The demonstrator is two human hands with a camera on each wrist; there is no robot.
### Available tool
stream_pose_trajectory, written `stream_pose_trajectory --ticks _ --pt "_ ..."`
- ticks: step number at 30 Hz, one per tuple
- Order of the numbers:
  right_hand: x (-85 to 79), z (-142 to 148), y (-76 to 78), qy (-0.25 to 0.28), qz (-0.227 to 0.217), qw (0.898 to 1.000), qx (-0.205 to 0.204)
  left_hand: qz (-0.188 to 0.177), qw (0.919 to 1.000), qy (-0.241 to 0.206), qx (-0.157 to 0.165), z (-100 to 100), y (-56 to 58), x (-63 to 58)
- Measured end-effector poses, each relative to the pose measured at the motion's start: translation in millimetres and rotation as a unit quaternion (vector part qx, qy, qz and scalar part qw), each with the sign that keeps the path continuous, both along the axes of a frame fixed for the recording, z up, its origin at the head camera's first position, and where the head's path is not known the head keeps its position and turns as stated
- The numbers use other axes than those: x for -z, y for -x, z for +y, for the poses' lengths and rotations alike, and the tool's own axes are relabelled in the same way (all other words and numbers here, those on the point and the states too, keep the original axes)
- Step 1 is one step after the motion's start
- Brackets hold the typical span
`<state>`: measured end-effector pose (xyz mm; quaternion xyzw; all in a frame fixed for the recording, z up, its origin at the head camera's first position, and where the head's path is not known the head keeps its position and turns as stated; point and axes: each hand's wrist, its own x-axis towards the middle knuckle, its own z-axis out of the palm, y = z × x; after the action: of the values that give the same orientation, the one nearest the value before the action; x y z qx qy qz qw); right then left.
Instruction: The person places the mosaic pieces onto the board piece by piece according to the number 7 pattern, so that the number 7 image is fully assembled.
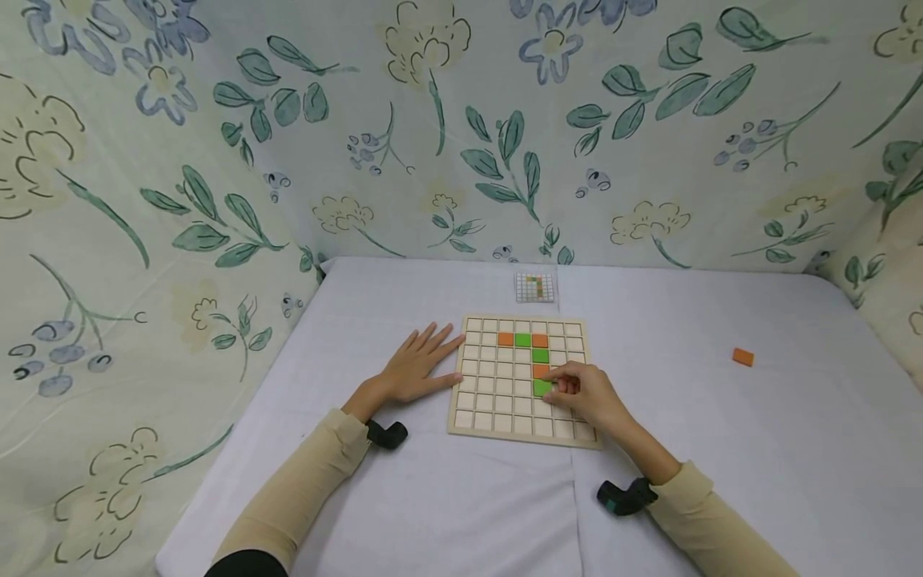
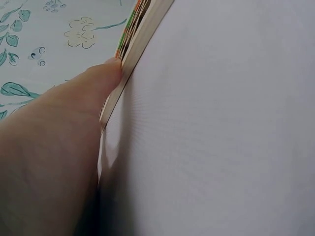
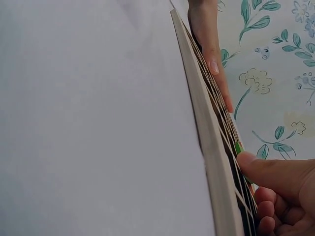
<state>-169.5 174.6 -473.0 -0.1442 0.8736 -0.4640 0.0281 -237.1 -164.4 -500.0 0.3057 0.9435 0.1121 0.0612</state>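
Observation:
A wooden grid board (image 1: 485, 438) with pale square cells lies on the table. Orange and green tiles alternate along one upper row and down a column from its right end. At the column's lower end, my right hand (image 1: 590, 394) pinches a green tile (image 1: 542, 389) between thumb and forefinger, its other fingers curled under. The right wrist view shows the thumb (image 3: 266, 172) against that tile's green edge. Spread flat at the board's left side is my left hand (image 1: 418, 370), its thumb and a fingertip at the frame. In the left wrist view its thumb (image 2: 106, 73) presses the edge.
Behind the board lies a small card (image 1: 534, 288) printed with a coloured grid pattern. A loose orange tile (image 1: 743, 357) is off to the right on the white tablecloth (image 1: 692, 320). Floral fabric (image 1: 447, 136) hangs behind and beside the table.

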Motion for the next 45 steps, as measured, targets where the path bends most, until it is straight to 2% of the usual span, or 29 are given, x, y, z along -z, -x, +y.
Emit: stream_pose_trajectory --ticks 7,13,24,35,45 --pt "1.1 1.9 0.5 0.003 -0.002 1.000 -0.002 0.001 1.0000 -0.001 0.001 0.5 -0.6 -1.7" --pt "-1.4 8.6 1.9 0.030 -0.021 0.999 0.009 0.001 1.0000 -0.001 -0.001 0.9 -1.5 -2.2" --pt "-13.1 34.3 3.0 0.052 -0.004 0.998 0.041 -0.006 1.0000 -0.004 0.002 0.8 -2.6 -4.3" --pt "-23.5 74.9 -1.4 0.043 0.028 0.994 0.095 -0.012 0.9999 -0.009 0.004 0.8 -2.5 -6.5" --pt "-25.1 128.8 -2.8 0.025 0.046 0.988 0.148 -0.015 0.9998 -0.010 0.001 1.1 -2.0 -6.5"
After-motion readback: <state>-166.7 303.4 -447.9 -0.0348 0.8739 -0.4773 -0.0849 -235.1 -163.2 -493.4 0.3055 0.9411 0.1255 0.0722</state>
